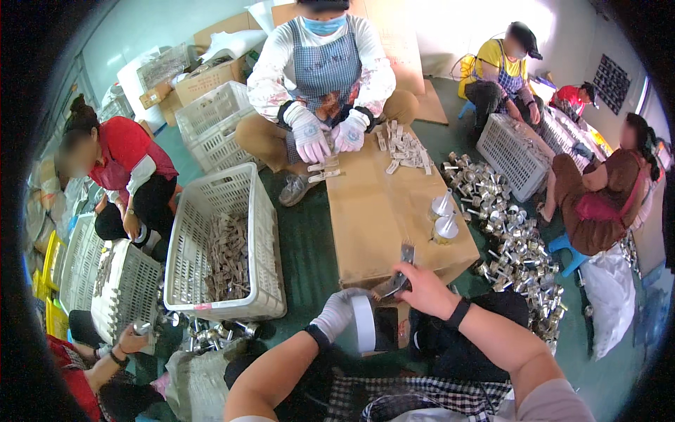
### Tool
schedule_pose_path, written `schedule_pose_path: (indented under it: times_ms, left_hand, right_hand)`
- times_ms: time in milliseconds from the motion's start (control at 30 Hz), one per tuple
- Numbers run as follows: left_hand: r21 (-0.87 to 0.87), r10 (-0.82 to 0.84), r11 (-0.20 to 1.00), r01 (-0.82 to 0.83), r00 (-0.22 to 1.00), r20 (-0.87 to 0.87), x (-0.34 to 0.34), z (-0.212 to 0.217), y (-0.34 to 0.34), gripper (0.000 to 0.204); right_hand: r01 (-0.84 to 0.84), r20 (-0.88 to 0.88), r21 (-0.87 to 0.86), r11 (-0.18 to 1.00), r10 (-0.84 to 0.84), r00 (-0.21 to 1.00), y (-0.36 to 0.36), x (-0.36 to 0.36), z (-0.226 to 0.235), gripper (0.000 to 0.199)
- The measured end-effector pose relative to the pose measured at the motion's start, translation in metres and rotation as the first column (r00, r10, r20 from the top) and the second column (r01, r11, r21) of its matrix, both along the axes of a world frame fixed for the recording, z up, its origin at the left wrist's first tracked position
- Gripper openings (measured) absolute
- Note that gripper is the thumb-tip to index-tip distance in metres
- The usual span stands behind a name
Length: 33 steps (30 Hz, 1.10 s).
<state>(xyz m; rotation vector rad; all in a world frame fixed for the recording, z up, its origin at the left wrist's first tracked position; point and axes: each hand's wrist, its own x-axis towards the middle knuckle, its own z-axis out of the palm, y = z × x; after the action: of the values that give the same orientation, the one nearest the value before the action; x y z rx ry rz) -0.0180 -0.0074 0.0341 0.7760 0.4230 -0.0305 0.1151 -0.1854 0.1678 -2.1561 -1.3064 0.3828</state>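
Observation:
My left hand, in a white glove, is closed around a round thing with a broad white band and a dark side, perhaps a shiny metal cup. Close beside it my bare right hand grips a flat grey metal piece. A brownish, rough-edged part sits between the two hands; I cannot tell whether it belongs to that piece. Both hands are at the near edge of a cardboard box. Toward its right side stand two shiny metal pieces with upright stems.
Opposite, a gloved co-worker handles pale metal strips on the box. A white crate holding similar strips stands left. Stemmed metal pieces cover the floor at right. Other people sit by crates on both sides.

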Motion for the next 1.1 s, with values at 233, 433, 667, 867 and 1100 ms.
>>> schedule_pose_path:
  times_ms: [233, 433, 667, 867, 1100]
  left_hand:
    - [-0.08, 0.149, 0.983, -0.164, 0.975, -0.167, 0.008, -0.004, 0.004, 0.032]
    - [-0.048, 0.17, 0.982, -0.184, 0.964, -0.206, 0.007, 0.008, 0.004, 0.028]
    - [-0.167, 0.177, 0.962, -0.216, 0.959, -0.219, 0.011, -0.002, 0.025, 0.027]
    - [-0.319, 0.117, 0.936, -0.146, 0.987, -0.108, 0.002, -0.021, 0.022, 0.025]
    - [-0.235, 0.171, 0.953, -0.192, 0.98, -0.104, -0.009, 0.005, 0.009, 0.023]
  right_hand:
    - [0.224, -0.458, 0.316, 0.922, -0.059, 0.887, 0.002, -0.062, -0.02, 0.034]
    - [0.519, -0.666, 0.412, 0.749, -0.14, 0.732, 0.007, -0.11, -0.057, 0.046]
    - [0.563, -0.708, 0.369, 0.739, -0.169, 0.686, 0.008, -0.121, -0.062, 0.038]
    - [0.581, -0.721, 0.307, 0.753, -0.215, 0.659, 0.003, -0.125, -0.091, 0.038]
    - [0.646, -0.864, 0.28, 0.71, -0.107, 0.493, 0.004, -0.139, -0.109, 0.038]
